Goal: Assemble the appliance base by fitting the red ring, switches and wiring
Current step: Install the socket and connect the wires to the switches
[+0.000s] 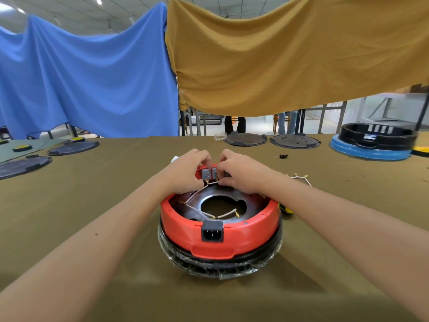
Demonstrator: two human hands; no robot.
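Red ring (220, 238) on base (220, 263), centre of surface (92, 228); left hand (185, 170) and right hand (241, 173) pinch grey switches (210, 173) at far rim; white wires (204, 211) inside; socket (212, 232) at near rim.

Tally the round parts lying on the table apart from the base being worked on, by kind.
Flat dark round plates: 4
Black ring housing on a blue base: 1
Yellow-topped discs: 4
Total: 9
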